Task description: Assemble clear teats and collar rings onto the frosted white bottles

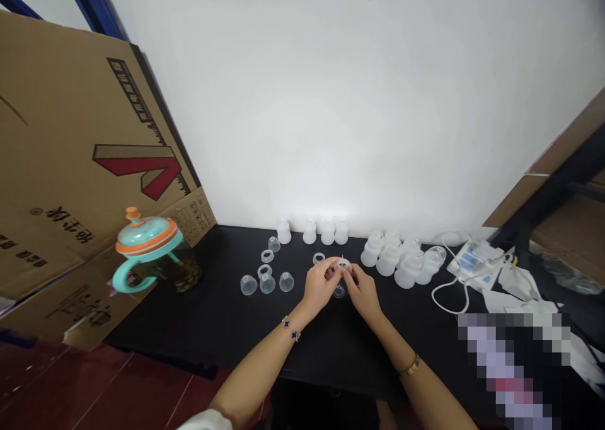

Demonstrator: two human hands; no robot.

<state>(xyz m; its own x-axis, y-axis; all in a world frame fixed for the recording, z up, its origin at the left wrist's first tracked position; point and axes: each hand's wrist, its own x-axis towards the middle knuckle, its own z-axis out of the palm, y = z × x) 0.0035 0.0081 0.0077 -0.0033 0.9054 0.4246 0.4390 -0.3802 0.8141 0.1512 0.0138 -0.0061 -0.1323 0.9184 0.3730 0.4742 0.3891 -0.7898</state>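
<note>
Over the middle of a black table (222, 329), my left hand (321, 286) and my right hand (361, 289) meet, fingers pinched together on a small clear plastic ring part (342, 265). A clear cap (339, 291) lies just below the fingers. Another clear ring (319, 258) rests on the table just beyond my left hand. A bracelet sits on each wrist.
Several clear caps and rings (267, 283) lie to the left. White bottles (310, 231) stand along the wall, more lie grouped at right (401, 260). A teal-and-orange lidded jug (154, 256) stands by a leaning cardboard box (70, 165). A white device with cable (475, 261) lies at right.
</note>
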